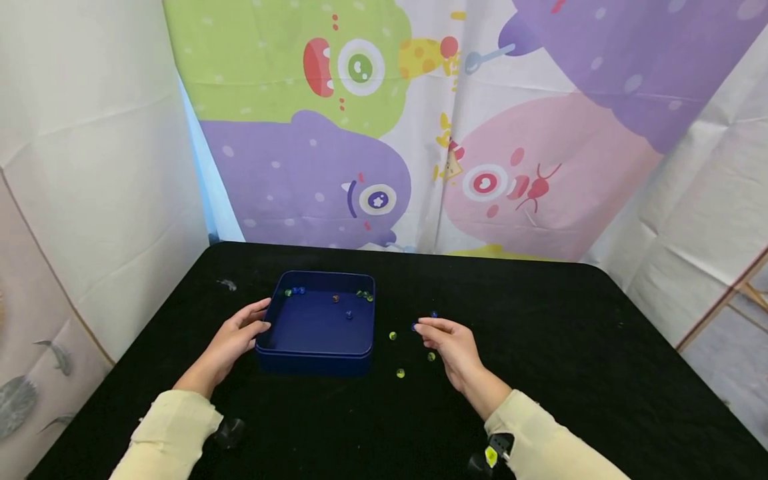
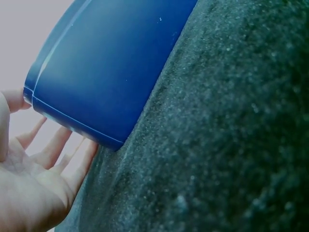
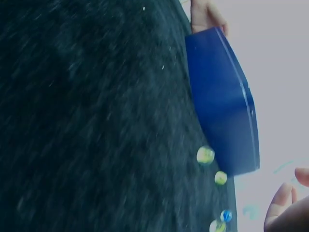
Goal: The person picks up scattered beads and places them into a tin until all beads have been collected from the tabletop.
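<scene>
A dark blue open tin stands on the black table. My left hand is at its left wall; the left wrist view shows the thumb at the rim of the tin, the other fingers stretched along the wall. My right hand is raised right of the tin, fingertips overlapping a blue marble in the head view. In the right wrist view its thumb and index finger are slightly apart, with nothing visible between. Another blue marble lies just beyond.
Yellow-green marbles lie between the tin and my right hand, one of them toward the front. Several blue, green and brown marbles are inside the tin. A patterned curtain hangs behind the table.
</scene>
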Tool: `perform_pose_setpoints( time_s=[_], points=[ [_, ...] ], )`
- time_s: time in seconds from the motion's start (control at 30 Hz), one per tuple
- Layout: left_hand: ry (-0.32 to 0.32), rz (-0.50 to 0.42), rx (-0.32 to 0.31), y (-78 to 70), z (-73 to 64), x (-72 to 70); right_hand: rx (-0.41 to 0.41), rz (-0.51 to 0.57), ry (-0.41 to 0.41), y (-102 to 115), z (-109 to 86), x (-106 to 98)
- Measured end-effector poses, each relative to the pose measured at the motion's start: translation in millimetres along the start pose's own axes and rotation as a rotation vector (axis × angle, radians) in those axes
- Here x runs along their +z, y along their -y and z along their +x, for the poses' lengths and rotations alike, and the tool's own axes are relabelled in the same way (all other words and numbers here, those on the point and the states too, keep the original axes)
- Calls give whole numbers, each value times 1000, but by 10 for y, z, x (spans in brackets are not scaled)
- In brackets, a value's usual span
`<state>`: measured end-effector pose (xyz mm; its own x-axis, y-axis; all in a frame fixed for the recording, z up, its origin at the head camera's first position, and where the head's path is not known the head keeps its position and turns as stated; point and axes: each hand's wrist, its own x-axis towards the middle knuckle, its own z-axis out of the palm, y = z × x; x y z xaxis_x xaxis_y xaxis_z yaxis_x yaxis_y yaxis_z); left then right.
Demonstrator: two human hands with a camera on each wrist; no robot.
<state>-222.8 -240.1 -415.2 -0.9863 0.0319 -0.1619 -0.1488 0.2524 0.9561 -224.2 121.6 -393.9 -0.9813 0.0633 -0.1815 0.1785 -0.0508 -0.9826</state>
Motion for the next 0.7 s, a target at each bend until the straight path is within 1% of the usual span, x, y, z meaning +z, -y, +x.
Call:
perform_pose_setpoints(
  time_s=[0.17, 0.33, 0.53, 0.7],
  points=[
    [9, -10, 1, -18, 13, 10, 35, -34, 3, -30, 18, -169],
    [11, -8, -7, -31, 18, 21, 76, -90, 46, -76, 32, -292],
    [12, 0, -7, -31, 17, 14, 89, -210, 122, -141, 68, -362],
    [15, -12, -7, -19, 11, -4, 105, -294, 154, -188, 90, -393]
  ],
)
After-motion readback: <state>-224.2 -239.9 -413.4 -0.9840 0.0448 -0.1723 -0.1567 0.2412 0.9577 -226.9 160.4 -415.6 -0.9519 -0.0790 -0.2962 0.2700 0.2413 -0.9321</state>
